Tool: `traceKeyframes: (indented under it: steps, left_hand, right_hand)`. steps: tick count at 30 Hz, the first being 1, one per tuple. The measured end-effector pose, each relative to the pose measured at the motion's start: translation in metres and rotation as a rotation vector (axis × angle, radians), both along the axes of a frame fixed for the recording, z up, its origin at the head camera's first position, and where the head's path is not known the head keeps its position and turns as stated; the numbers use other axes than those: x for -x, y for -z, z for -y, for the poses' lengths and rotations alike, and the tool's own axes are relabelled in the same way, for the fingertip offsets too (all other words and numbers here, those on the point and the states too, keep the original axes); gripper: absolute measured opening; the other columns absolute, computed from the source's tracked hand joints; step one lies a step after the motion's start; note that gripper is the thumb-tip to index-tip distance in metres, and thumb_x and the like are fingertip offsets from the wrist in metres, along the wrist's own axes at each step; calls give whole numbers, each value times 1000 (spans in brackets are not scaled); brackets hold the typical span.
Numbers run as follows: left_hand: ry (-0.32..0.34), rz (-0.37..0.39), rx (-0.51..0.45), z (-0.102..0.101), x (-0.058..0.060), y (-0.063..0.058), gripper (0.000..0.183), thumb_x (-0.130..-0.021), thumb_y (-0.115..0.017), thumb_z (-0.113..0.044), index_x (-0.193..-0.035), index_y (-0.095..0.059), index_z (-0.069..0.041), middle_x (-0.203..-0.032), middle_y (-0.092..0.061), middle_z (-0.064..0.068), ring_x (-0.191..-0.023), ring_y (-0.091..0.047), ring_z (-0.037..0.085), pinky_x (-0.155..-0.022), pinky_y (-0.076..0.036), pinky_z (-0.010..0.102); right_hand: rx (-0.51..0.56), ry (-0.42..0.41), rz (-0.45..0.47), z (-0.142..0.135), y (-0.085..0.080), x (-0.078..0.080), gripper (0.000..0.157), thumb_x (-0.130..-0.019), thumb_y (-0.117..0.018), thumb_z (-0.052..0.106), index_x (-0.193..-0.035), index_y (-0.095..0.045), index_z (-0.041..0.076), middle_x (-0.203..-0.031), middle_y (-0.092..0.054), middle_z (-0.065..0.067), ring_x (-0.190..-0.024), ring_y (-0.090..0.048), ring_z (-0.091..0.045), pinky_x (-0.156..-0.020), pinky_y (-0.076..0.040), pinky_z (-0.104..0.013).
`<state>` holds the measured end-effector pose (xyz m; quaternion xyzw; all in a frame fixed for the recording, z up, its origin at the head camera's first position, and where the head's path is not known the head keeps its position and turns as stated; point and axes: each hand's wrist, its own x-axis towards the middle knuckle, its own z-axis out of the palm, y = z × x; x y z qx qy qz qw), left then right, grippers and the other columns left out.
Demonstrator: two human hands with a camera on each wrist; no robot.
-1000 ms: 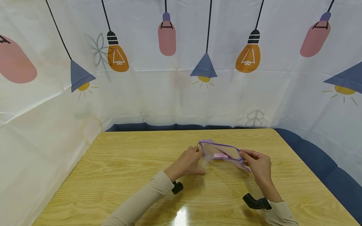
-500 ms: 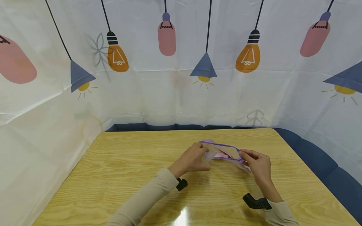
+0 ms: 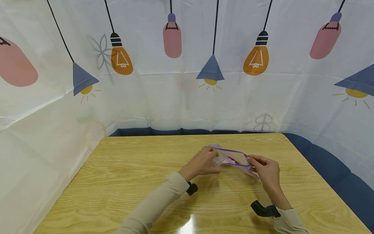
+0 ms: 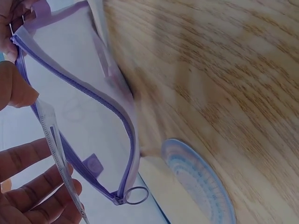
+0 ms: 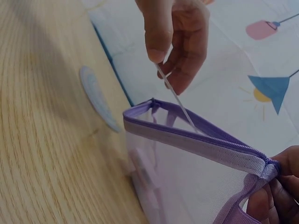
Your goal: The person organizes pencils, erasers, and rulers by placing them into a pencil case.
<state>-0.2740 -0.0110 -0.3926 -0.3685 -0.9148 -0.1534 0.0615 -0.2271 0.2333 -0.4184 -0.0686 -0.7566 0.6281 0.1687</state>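
Observation:
A see-through purple mesh zip pouch (image 3: pixel 239 166) gapes along its zipper above the wooden table. My right hand (image 3: pixel 267 170) pinches the zipper end of its mouth at the right. Between thumb and fingers, my left hand (image 3: pixel 201 164) holds a clear plastic piece with ruler marks (image 4: pixel 58 149), seen nearly edge-on in the left wrist view. Its lower end reaches into the pouch mouth in the right wrist view. A small pink block (image 3: pixel 229 161) shows inside the pouch. The zipper's ring pull (image 4: pixel 136 195) hangs at the end away from my right hand.
A clear bluish protractor (image 4: pixel 201 179) lies flat on the wooden table (image 3: pixel 131 172), beside the pouch and mostly hidden by my left hand in the head view. White cloth (image 3: pixel 187 104) printed with lamps hangs behind; a dark blue seat (image 3: pixel 327 162) borders the right side.
My left hand has moved right and slightly up, carrying the clear piece from the pouch's left end to over its mouth. My right hand and the pouch have stayed in place.

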Motion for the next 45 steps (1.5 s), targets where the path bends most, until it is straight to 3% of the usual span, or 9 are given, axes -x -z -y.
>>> traceKeyframes:
  steps: [10,17,24,45]
  left_hand:
    - [-4,35,14,-8,5,2,45,-83,-70,-32,-122,-66,-9,-121,-56,10,-113,-50,26,-88,-46,29]
    - [32,9,8,-12,11,5,44,-84,-70,-31,-120,-67,-7,-120,-59,8,-113,-52,21,-95,-43,30]
    - [35,38,19,-19,16,9,43,-85,-71,-33,-120,-68,-8,-119,-59,7,-110,-51,19,-90,-44,28]
    - [99,10,21,-35,30,15,37,-83,-73,-31,-112,-73,-8,-107,-68,3,-99,-54,15,-83,-45,22]
  right_hand:
    - [8,6,3,1,-1,-1,38,-86,-76,23,-109,-70,-7,-83,-71,4,-70,-67,-10,-63,-55,-25]
    - [2,1,6,1,-1,-2,38,-87,-75,22,-109,-70,-8,-84,-71,4,-71,-67,-10,-63,-55,-25]
    - [5,0,4,1,-1,-2,38,-87,-75,22,-109,-70,-8,-84,-71,4,-71,-67,-10,-63,-55,-25]
    - [-7,4,-2,1,-1,-1,37,-87,-75,23,-108,-70,-7,-84,-71,4,-71,-67,-10,-64,-55,-25]
